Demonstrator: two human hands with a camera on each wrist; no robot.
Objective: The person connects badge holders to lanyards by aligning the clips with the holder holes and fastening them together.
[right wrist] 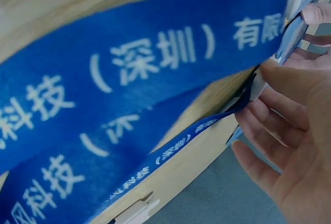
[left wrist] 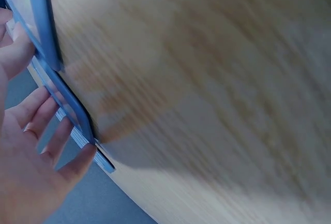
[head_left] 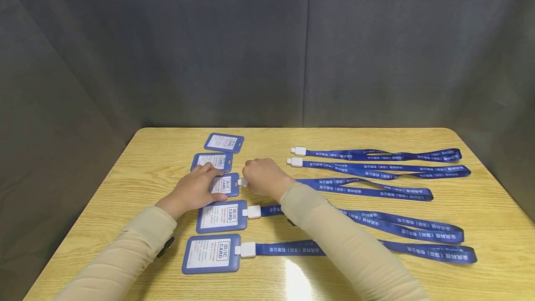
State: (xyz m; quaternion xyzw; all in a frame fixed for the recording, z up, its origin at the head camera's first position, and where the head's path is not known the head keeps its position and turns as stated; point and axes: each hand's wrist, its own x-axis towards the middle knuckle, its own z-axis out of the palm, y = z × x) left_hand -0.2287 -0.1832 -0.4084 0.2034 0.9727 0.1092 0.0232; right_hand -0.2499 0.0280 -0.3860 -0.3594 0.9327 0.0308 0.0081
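1. Subject. The middle card holder (head_left: 225, 185) lies third in a column of five at the left of the bench (head_left: 125, 189), its slotted end turned to the right.
2. Left hand (head_left: 193, 189). The fingers grip the middle card holder by its long edges, the thumb at the near edge and the other fingers toward the far one; the left wrist view shows the other fingers somewhat spread.
3. Right hand (head_left: 264, 178). Thumb and forefinger pinch the white clip (head_left: 243, 182) of the middle lanyard (head_left: 376, 193), whose strap runs rightward over the bench. The right wrist view shows the remaining fingers bent behind the clip.
4. Step in hand. This appears to be the joining of clip to holder: the clip's tip stands at the slotted end. Whether it has entered the slot cannot be told.
5. Neighbours. The nearest card holder (head_left: 211, 254) and the second-nearest card holder (head_left: 221, 217) each have a clip at the slot. The two far holders, with the farthest card holder (head_left: 223, 143) at the back, lie apart from the two far lanyards (head_left: 447, 153).
6. Next move. It would seem to call for a steady left grip while the right fingers align the tip with the slot and fasten it.
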